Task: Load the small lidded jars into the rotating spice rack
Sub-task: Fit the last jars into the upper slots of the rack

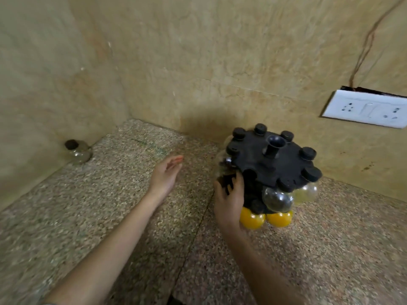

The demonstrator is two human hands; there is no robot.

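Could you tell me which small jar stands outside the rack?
The clear round jar with a dark lid, alone by the left wall; the others are at the black rotating spice rack.

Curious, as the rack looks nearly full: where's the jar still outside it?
In the head view, the loose jar stands far left on the counter, in the wall corner, beyond the left hand and apart from the rack.

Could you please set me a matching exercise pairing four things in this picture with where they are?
Column one:
1. loose jar
2. left hand
3. right hand
4. yellow jars

Column two:
a. lowest tier of the spice rack
b. far left corner
c. open above the countertop
d. gripping the spice rack's side

Pairs: 1-b, 2-c, 3-d, 4-a
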